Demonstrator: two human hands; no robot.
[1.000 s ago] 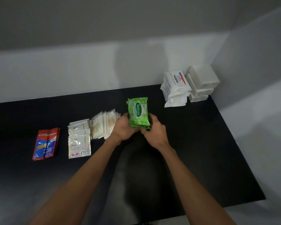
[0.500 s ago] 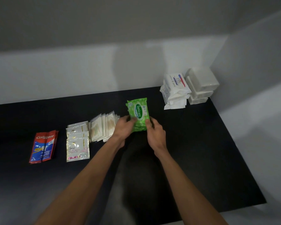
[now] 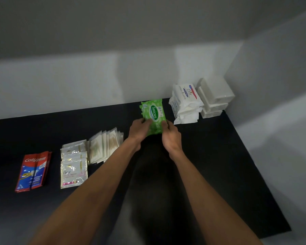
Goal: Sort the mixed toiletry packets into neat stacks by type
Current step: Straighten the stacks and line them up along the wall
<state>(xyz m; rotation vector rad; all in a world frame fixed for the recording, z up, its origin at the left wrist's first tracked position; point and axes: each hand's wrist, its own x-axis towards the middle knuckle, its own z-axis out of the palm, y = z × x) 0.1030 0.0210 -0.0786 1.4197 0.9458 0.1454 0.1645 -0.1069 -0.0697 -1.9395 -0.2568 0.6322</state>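
1. We gripped the green Sanicare pack (image 3: 153, 115) with our left hand (image 3: 139, 132) and right hand (image 3: 171, 137), each clamped on its near end.
2. Since half a second ago, we had pushed it farther back, just left of the white Dove stack (image 3: 185, 103).
3. The cotton bud packets (image 3: 105, 145) stayed left of the pack.

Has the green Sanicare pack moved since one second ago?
Yes. The green Sanicare pack, held by both hands, has gone away from the person and rightward, closer to the white Dove stack and the back wall.
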